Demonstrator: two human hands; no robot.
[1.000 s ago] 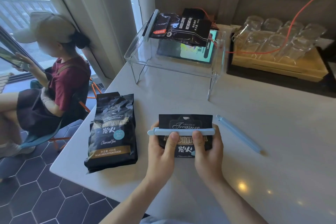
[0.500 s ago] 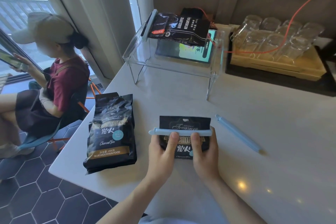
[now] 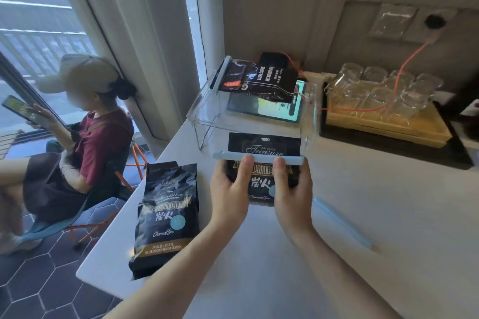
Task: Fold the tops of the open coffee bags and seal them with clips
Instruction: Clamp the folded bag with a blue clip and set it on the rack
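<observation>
A folded black coffee bag (image 3: pixel 261 147) is held above the white table, lifted toward the clear stand. A light blue clip (image 3: pixel 259 159) runs across its folded top. My left hand (image 3: pixel 229 189) grips the bag's left side, thumb up against the clip. My right hand (image 3: pixel 293 189) grips the right side the same way. A second, taller black coffee bag (image 3: pixel 167 215) lies flat on the table to the left, with no clip on it. A loose blue clip (image 3: pixel 342 225) lies on the table to the right.
A clear acrylic stand (image 3: pixel 207 111) at the back carries clipped dark bags (image 3: pixel 259 77) and a lit tablet. A wooden tray (image 3: pixel 388 122) of several glasses sits at the right with an orange cable. A person sits on a chair at the left, past the table edge.
Both hands have lifted the clipped bag off the table and carried it away from me, toward the acrylic stand. The other bag and the loose clip stayed put.
</observation>
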